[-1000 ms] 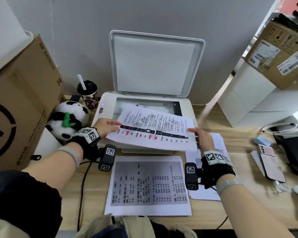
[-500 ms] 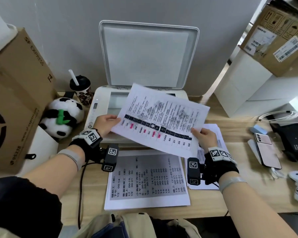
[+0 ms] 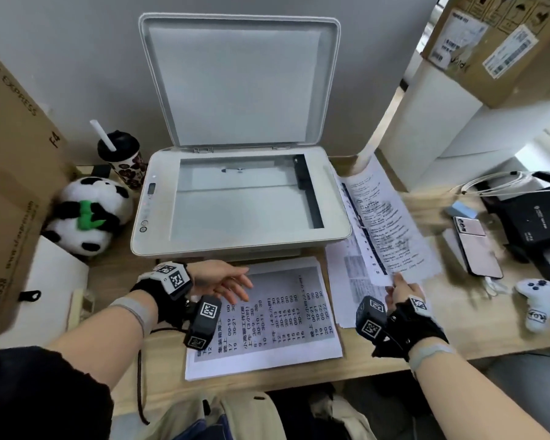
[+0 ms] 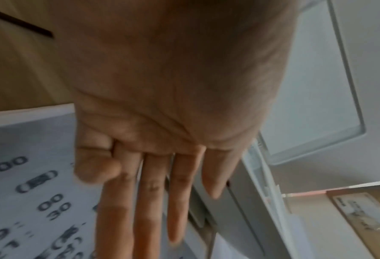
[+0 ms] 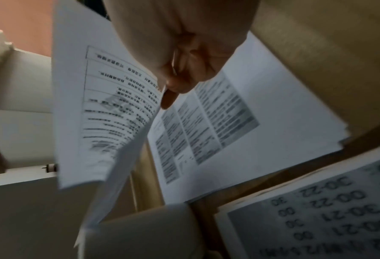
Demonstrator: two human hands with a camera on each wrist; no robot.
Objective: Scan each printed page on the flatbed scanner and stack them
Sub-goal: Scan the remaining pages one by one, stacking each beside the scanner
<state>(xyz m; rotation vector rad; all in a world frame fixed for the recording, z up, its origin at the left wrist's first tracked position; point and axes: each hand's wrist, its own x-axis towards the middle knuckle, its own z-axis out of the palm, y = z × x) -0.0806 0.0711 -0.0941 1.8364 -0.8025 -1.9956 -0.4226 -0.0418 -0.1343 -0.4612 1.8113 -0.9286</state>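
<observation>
The white flatbed scanner (image 3: 337,214) stands at the desk's back with its lid (image 3: 238,81) raised and its glass bare. My right hand (image 3: 400,289) pinches the near corner of a printed page (image 3: 385,217) and holds it tilted in the air to the right of the scanner, above a stack of printed sheets (image 3: 343,281). In the right wrist view the page (image 5: 109,112) hangs from my fingers over that stack (image 5: 250,113). My left hand (image 3: 226,282) hovers with straight fingers (image 4: 149,201) over the stack of number tables (image 3: 283,315) in front of the scanner.
A panda plush (image 3: 89,214) and a lidded cup with a straw (image 3: 121,160) sit left of the scanner, beside a big cardboard box (image 3: 10,185). At the right lie a phone (image 3: 477,249), a white game controller (image 3: 537,300), cables and a black device (image 3: 534,217).
Both hands held the page over the scanner glass. My left hand has let go and dropped to the front stack. My right hand has swung the page off to the right.
</observation>
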